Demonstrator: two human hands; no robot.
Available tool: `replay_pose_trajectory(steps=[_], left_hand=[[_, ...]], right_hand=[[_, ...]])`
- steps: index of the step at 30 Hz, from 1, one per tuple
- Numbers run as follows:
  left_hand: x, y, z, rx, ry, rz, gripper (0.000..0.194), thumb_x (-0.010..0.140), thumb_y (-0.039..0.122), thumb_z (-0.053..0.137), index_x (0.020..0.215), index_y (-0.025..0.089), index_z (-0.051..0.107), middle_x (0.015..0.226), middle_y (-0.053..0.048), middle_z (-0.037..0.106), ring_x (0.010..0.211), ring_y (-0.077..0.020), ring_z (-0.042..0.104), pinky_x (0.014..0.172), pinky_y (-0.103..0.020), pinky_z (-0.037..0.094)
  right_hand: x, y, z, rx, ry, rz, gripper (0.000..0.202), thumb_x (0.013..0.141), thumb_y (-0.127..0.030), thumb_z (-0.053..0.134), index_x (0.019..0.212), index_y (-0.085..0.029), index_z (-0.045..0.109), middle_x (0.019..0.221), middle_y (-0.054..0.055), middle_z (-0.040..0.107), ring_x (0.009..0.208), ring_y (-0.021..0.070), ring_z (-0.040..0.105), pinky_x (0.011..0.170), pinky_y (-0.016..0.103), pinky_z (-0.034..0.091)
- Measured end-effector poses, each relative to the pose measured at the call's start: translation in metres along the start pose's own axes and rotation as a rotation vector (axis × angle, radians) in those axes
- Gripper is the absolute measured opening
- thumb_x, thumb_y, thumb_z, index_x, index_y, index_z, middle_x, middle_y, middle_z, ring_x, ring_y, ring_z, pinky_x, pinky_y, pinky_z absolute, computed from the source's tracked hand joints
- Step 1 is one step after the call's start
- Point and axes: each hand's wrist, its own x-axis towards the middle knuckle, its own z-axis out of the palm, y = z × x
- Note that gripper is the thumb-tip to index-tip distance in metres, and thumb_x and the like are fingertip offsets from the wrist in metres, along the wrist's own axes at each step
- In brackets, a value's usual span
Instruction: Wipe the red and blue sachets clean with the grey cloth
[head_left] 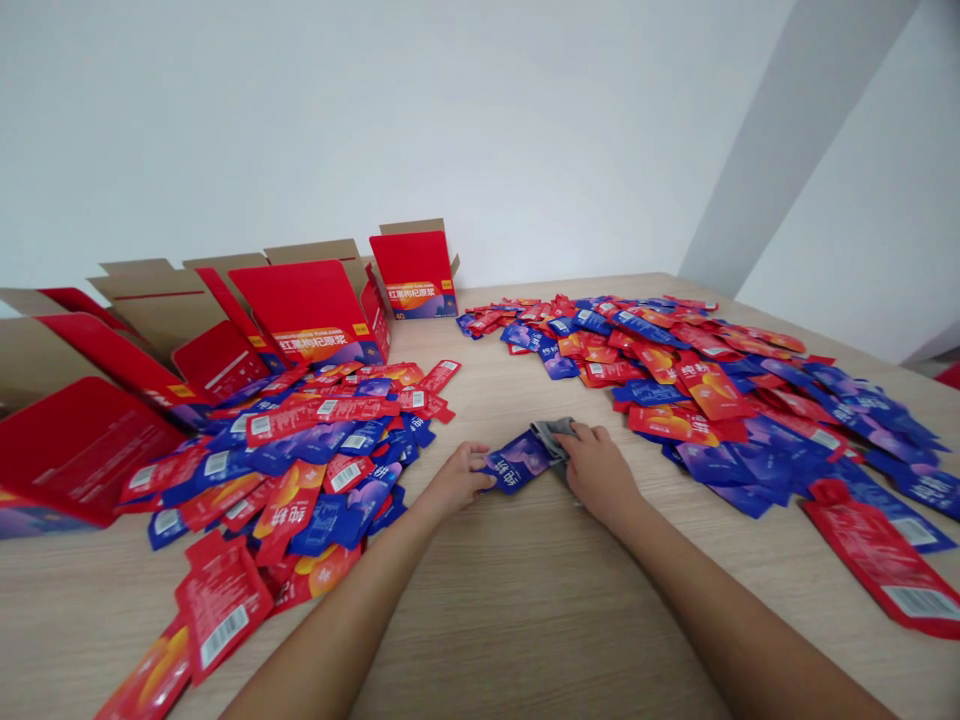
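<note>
Over the middle of the table a blue sachet [520, 462] with a purple print is held between my two hands. My left hand [463, 478] pinches its left end, fingers closed on the edge. A grey cloth [556, 434] is bunched in my right hand [596, 468], pressed around the sachet's other end. That end is hidden beneath the cloth. To the left of my hands lies a heap of red and blue sachets [322, 415]; a larger heap of the same sachets [712, 390] spreads to the right.
Several open red cartons stand along the left and back, among them a front carton [82, 450], a middle carton [315, 310] and a far carton [415, 275]. A red sachet [881, 560] lies near the right edge of the wooden table [517, 620]. A white wall rises behind.
</note>
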Motion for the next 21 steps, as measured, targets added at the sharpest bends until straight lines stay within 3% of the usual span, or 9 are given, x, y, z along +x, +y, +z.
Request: replay_pose_trajectory(steps=[3, 8, 14, 18, 21], left_hand=[[-0.002, 0.002, -0.002, 0.004, -0.033, -0.040, 0.046, 0.058, 0.008, 0.061, 0.100, 0.017, 0.044, 0.063, 0.009, 0.056, 0.031, -0.0015, 0.033, 0.034, -0.017, 0.016], [-0.001, 0.004, -0.002, -0.009, -0.120, -0.005, 0.046, 0.052, 0.008, 0.060, 0.096, 0.015, 0.049, 0.059, 0.010, 0.055, 0.030, -0.0009, 0.033, 0.032, -0.016, 0.018], [0.001, 0.003, -0.008, 0.090, -0.151, -0.043, 0.043, 0.059, 0.020, 0.063, 0.101, 0.016, 0.054, 0.054, 0.009, 0.055, 0.029, -0.0031, 0.038, 0.029, -0.014, 0.022], [0.002, 0.001, -0.004, 0.149, -0.201, -0.056, 0.030, 0.065, 0.032, 0.064, 0.087, 0.014, 0.057, 0.052, 0.002, 0.060, 0.037, -0.0086, 0.051, 0.033, -0.016, 0.033], [0.002, -0.001, -0.001, 0.089, -0.099, -0.012, 0.028, 0.063, 0.033, 0.068, 0.080, 0.014, 0.056, 0.053, 0.000, 0.062, 0.035, -0.0079, 0.050, 0.033, -0.016, 0.032]], right_hand=[[-0.005, -0.006, -0.006, 0.057, 0.051, -0.012, 0.048, 0.075, -0.002, 0.039, 0.116, -0.014, 0.062, 0.121, 0.013, 0.057, 0.105, 0.0254, 0.046, 0.092, 0.038, 0.038], [-0.010, -0.034, -0.005, 0.169, -0.005, -0.262, 0.051, 0.075, -0.002, 0.042, 0.120, -0.020, 0.059, 0.125, 0.008, 0.054, 0.109, 0.0224, 0.044, 0.098, 0.035, 0.034], [0.004, -0.007, 0.005, 0.086, -0.024, -0.021, 0.048, 0.076, -0.002, 0.038, 0.117, -0.013, 0.062, 0.122, 0.014, 0.056, 0.105, 0.0254, 0.046, 0.092, 0.036, 0.037], [0.003, -0.003, 0.010, 0.105, 0.009, -0.047, 0.049, 0.076, -0.003, 0.039, 0.119, -0.012, 0.060, 0.122, 0.015, 0.055, 0.106, 0.0267, 0.045, 0.093, 0.037, 0.036], [0.002, -0.001, 0.016, 0.210, 0.035, -0.030, 0.053, 0.072, -0.001, 0.038, 0.118, -0.014, 0.060, 0.121, 0.012, 0.056, 0.105, 0.0240, 0.046, 0.093, 0.035, 0.037]])
